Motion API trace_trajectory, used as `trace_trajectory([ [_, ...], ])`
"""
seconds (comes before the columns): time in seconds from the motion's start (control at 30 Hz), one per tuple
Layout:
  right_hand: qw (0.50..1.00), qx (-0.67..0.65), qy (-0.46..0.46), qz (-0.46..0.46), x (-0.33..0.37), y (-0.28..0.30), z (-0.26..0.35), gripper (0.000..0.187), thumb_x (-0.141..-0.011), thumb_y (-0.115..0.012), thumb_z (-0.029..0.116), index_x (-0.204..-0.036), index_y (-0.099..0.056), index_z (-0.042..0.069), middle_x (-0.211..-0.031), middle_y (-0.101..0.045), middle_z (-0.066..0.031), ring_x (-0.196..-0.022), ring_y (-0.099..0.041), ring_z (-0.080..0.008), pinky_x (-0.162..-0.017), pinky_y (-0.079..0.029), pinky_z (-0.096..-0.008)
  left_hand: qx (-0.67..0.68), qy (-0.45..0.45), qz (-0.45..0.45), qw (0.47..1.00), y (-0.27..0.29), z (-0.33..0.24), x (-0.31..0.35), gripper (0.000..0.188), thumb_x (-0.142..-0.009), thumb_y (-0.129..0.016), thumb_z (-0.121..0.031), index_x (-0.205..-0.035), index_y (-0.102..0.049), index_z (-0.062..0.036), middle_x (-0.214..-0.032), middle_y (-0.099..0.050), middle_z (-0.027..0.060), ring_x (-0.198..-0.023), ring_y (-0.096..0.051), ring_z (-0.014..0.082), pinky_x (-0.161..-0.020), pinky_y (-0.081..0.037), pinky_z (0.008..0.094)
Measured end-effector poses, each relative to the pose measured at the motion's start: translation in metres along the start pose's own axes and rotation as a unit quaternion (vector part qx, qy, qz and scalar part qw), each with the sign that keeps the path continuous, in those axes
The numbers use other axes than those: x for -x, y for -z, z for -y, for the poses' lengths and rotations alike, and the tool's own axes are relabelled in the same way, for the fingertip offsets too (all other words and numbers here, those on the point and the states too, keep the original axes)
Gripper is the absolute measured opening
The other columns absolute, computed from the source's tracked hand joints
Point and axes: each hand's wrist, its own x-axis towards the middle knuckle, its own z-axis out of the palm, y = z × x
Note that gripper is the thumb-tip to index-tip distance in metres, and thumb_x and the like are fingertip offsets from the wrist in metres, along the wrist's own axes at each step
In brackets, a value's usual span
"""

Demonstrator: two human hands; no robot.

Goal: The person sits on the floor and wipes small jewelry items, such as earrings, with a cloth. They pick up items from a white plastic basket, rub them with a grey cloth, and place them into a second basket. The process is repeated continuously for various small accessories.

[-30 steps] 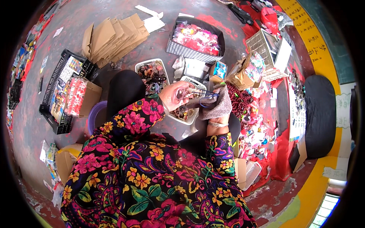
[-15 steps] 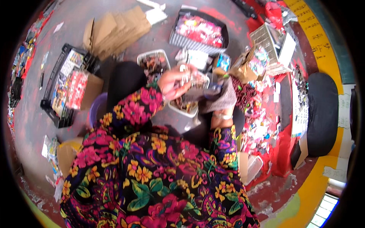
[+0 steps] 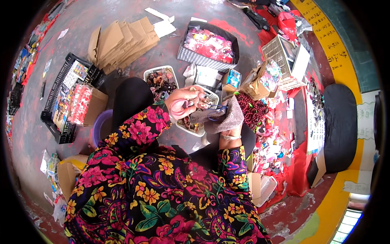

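My left hand [image 3: 187,98] is closed, fingers drawn together, with a pale pink ring-shaped band [image 3: 175,107] looped at it. Facing it, my right hand [image 3: 230,132] grips a grey-brown cloth [image 3: 234,113] that covers most of its fingers. A thin dark blue loop [image 3: 215,118] shows at the cloth's left side. Below both hands is a white basket [image 3: 187,129] with small dark and brown items, partly hidden. Another white basket [image 3: 175,74], filled with dark and pinkish bands, stands just beyond my left hand.
A patterned box [image 3: 191,54] of pink packets stands ahead. Flattened cardboard [image 3: 122,44] and a black crate [image 3: 50,110] lie left, near a purple bucket [image 3: 97,130]. Dark red beads [image 3: 252,110], an open carton [image 3: 252,86] and a cream crate [image 3: 290,83] are at right.
My hands have shifted slightly left and down in the picture as the view moved. The pink band now shows beside my left hand, and the cloth stands more upright over my right.
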Motion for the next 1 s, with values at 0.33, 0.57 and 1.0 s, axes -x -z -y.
trace_trajectory([
  [0.33, 0.996, -0.051, 0.0, -0.071, -0.022, 0.038, -0.011, 0.015, -0.08, -0.057, 0.019, -0.085, -0.053, 0.006, -0.077, -0.054, -0.0063, -0.071, -0.056, -0.0215, -0.064, -0.048, -0.0361, 0.029, 0.083, 0.133, 0.987, -0.005, -0.005, 0.006, 0.013, -0.081, -0.051, -0.01, -0.088, -0.049, 0.0008, -0.073, -0.049, 0.0066, -0.069, -0.052, 0.0193, -0.042, -0.037, 0.0189],
  [0.57, 0.998, 0.054, 0.014, 0.008, -0.009, 0.018, -0.003, 0.014, -0.085, -0.05, 0.02, -0.088, -0.052, 0.006, -0.078, -0.055, -0.0059, -0.072, -0.056, -0.0201, -0.064, -0.048, -0.0349, 0.14, 0.007, 0.05, 0.989, -0.006, -0.01, 0.002, 0.014, -0.078, -0.043, -0.008, -0.087, -0.05, 0.0002, -0.081, -0.052, 0.011, -0.075, -0.051, 0.0251, -0.048, -0.046, 0.0239],
  [1.0, 0.971, 0.18, 0.019, 0.157, 0.003, 0.018, -0.01, 0.019, -0.082, -0.051, 0.009, -0.1, -0.052, 0.002, -0.096, -0.057, -0.0074, -0.087, -0.056, -0.0191, -0.075, -0.046, -0.0291, -0.226, 0.068, -0.081, 0.968, -0.03, -0.011, 0.002, 0.015, -0.075, -0.063, -0.01, -0.086, -0.054, -0.0047, -0.065, -0.048, -0.0025, -0.049, -0.042, 0.0019, -0.04, -0.03, 0.0144],
])
